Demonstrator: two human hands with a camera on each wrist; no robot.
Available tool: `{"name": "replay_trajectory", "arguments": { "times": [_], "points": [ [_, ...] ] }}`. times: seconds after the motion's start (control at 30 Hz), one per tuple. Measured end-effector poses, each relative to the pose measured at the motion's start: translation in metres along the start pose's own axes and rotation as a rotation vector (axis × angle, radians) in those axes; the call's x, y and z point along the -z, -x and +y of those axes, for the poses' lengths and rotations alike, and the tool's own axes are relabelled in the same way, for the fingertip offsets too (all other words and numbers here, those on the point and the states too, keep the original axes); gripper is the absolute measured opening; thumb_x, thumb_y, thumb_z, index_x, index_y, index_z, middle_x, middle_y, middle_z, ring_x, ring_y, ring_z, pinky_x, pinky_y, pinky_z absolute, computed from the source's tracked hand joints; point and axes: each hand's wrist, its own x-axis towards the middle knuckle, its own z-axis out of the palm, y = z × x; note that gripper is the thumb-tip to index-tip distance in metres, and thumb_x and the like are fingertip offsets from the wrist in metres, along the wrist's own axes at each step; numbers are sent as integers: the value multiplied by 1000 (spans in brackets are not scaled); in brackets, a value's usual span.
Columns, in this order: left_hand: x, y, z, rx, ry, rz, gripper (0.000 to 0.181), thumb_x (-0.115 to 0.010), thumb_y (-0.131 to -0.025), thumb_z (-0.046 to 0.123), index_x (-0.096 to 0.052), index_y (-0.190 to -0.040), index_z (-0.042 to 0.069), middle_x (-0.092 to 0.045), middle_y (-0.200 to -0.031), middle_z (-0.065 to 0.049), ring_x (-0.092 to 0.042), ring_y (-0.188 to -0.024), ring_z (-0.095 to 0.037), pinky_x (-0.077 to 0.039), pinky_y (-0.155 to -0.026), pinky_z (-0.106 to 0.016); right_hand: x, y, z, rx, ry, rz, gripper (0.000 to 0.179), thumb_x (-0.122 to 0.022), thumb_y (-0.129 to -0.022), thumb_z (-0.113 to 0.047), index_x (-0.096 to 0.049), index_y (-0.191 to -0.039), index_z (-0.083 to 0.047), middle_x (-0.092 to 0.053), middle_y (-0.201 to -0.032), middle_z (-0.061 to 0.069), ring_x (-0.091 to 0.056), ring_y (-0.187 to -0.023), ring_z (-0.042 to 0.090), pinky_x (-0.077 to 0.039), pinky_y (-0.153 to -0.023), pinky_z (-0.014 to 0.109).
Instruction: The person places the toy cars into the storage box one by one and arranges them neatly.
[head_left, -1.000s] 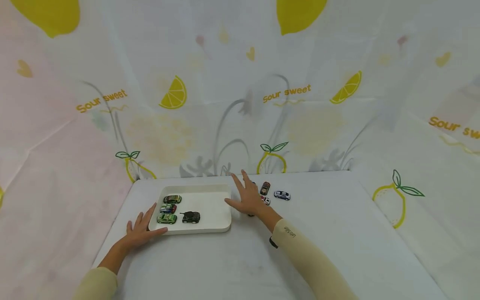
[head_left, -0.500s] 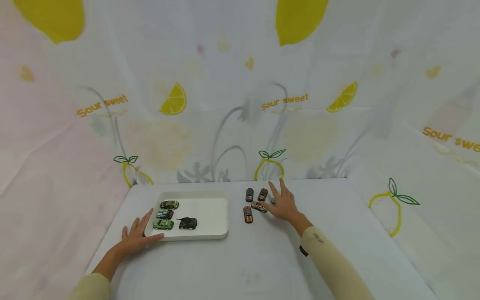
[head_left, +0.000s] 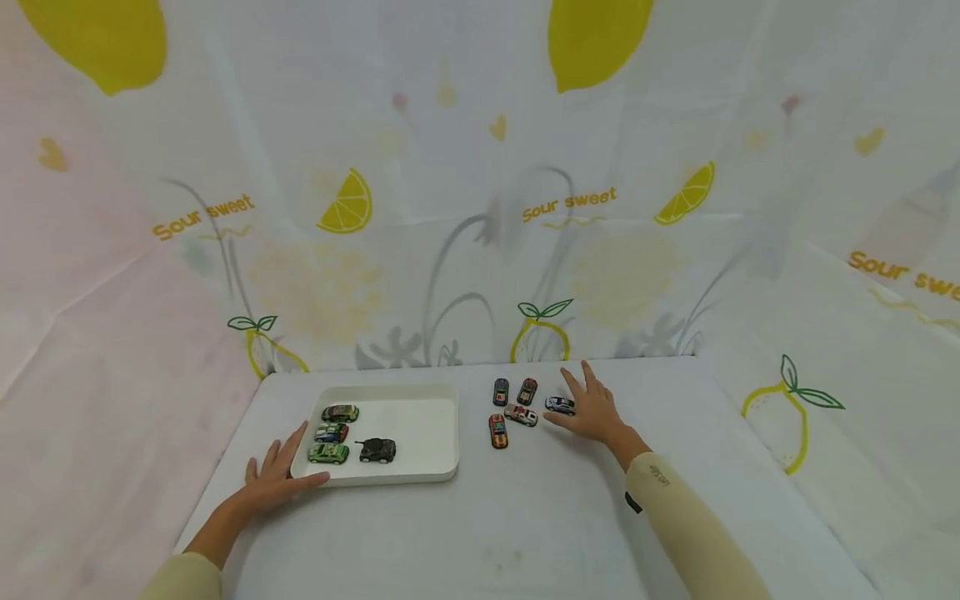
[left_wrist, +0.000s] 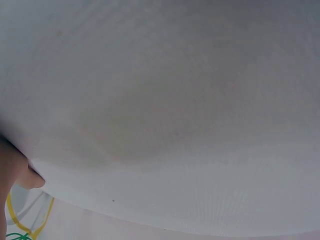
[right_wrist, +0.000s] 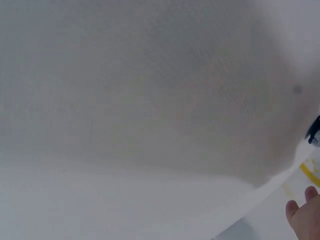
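My left hand (head_left: 272, 482) lies spread at the front left corner of a white tray (head_left: 420, 477), its thumb along the front rim and its fingers by the left side. Inside the tray are a dark toy tank (head_left: 377, 450), a bright green toy car (head_left: 327, 452), a blue-and-green toy car (head_left: 332, 432) and a camouflage-patterned toy car (head_left: 341, 412). Farther right, my right hand (head_left: 596, 414) hovers with fingers extended around a white-and-dark toy car (head_left: 559, 405); whether it touches the car I cannot tell. The wrist views show mostly white cloth, with parts of the hands (left_wrist: 12, 170) at their edges.
Left of the right hand, loose on the white table (head_left: 480, 533), lie an orange-red toy car (head_left: 498, 431), a white-and-red one (head_left: 521, 415), a dark brown one (head_left: 527, 391) and a blue one (head_left: 501, 392). Lemon-printed cloth (head_left: 420, 275) walls in the back and sides.
My right hand has moved right, from beside the tray's right edge across the loose cars to the white-and-dark one. The left hand stays at the tray's corner.
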Motion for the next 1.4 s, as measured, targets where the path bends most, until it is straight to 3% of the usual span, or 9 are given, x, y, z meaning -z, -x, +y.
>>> {"name": "replay_trajectory", "arguments": {
  "times": [0.47,0.67,0.77,1.0,1.17,1.4],
  "points": [
    [5,2,5,12,2,-6,113,-68,-84,55,3,-159,11,0,-161,-32,11,-142,-60,21,-104,-75,-3,-1,13,-17,31,-4,102,-63,-80,-72,-29,-155,-12,-10,-161,30,-30,-138,60,-26,-109,72],
    [7,-1,5,-12,7,15,111,-67,-85,55,3,-159,13,-1,-161,-31,11,-142,-60,21,-103,-75,-3,2,15,4,-9,44,104,-59,-78,-78,-35,-151,-9,-17,-157,32,-32,-135,62,-26,-107,74],
    [4,-1,3,-3,8,14,111,-68,-84,55,2,-159,12,-2,-161,-31,10,-143,-60,21,-104,-75,-6,4,16,-7,-16,31,106,-59,-76,-80,-36,-150,-8,-19,-156,32,-33,-135,61,-27,-106,74],
    [-7,2,-1,22,19,-22,111,-68,-85,55,3,-159,12,1,-162,-29,12,-143,-58,22,-104,-74,-17,9,21,-36,9,-8,103,-70,-75,-70,-37,-149,-6,-22,-154,34,-35,-134,59,-29,-104,74],
    [-7,2,1,32,15,-20,112,-68,-84,56,4,-159,12,1,-162,-29,12,-143,-58,23,-104,-74,-16,6,20,-57,5,-45,102,-70,-77,-67,-33,-152,-9,-18,-157,32,-32,-137,58,-27,-108,73],
    [-2,2,3,28,19,-11,111,-67,-85,56,3,-159,12,1,-161,-31,12,-143,-58,23,-104,-73,-12,0,21,-39,17,-34,100,-68,-78,-67,-33,-152,-9,-17,-157,32,-31,-138,58,-27,-108,72]
  ]
}}
